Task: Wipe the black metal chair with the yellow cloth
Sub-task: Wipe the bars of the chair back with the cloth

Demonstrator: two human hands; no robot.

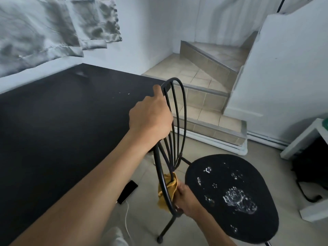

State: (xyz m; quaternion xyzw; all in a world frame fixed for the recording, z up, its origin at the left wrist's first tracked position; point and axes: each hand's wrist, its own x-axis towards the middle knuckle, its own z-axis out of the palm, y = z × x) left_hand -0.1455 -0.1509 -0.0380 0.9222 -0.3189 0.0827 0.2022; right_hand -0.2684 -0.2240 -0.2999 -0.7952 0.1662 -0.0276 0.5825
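Two hands, one chair (248, 176)
Left hand (150, 116) grips backrest at 11 o'clock; right hand (186, 197) clutches yellow cloth (172, 189) at 6.

Past the left hand (150, 116)'s fingers, the black metal chair (178, 158)'s spindles (175, 107) leave only narrow gaps. The seat (230, 189) crowds just right of the right hand (186, 197)'s fingers, and the yellow cloth (168, 189) fills the bars ahead. Open floor (142, 167) lies to their left, apart from a phone (127, 192).

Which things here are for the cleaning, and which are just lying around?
For the job: black metal chair, yellow cloth, left hand gripping the backrest, right hand holding the cloth.
Just lying about: phone and white cable on the floor, tiled steps.
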